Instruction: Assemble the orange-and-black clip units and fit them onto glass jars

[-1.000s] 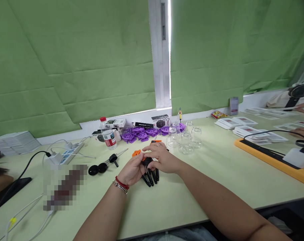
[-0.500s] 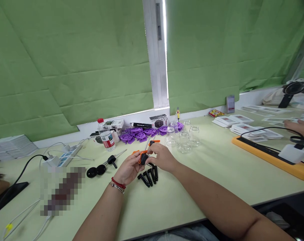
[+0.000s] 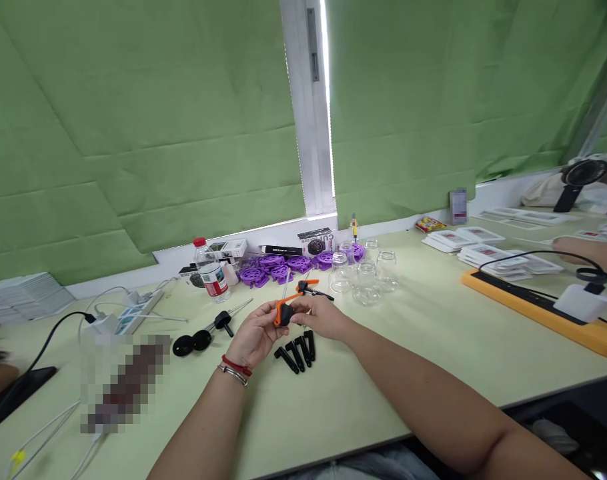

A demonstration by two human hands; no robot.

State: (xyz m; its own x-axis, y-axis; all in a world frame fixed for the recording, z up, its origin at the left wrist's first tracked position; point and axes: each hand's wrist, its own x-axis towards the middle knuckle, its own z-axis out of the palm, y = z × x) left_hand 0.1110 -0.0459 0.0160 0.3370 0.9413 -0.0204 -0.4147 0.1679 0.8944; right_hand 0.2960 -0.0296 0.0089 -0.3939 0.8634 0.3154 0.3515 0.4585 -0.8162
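My left hand [image 3: 253, 333] is curled around an orange plastic part [image 3: 282, 312], held just above the pale green table [image 3: 433, 347]. My right hand [image 3: 321, 317] pinches a small black piece [image 3: 285, 316] against that orange part. Three black pegs [image 3: 297, 351] lie side by side on the table just below my hands. Another orange-and-black piece with a thin rod [image 3: 308, 287] lies just behind them.
Purple discs [image 3: 278, 265], glass jars [image 3: 366, 275], a water bottle [image 3: 211, 272] and small boxes stand at the back. Black knobs on rods [image 3: 203, 333] lie to the left, with a power strip [image 3: 128, 313] and cables. An orange tray [image 3: 543, 310] and another person's hand [image 3: 591, 250] are on the right.
My hands lifted off the black pegs, which now lie uncovered. The orange part has come up between both hands with the black piece against it.
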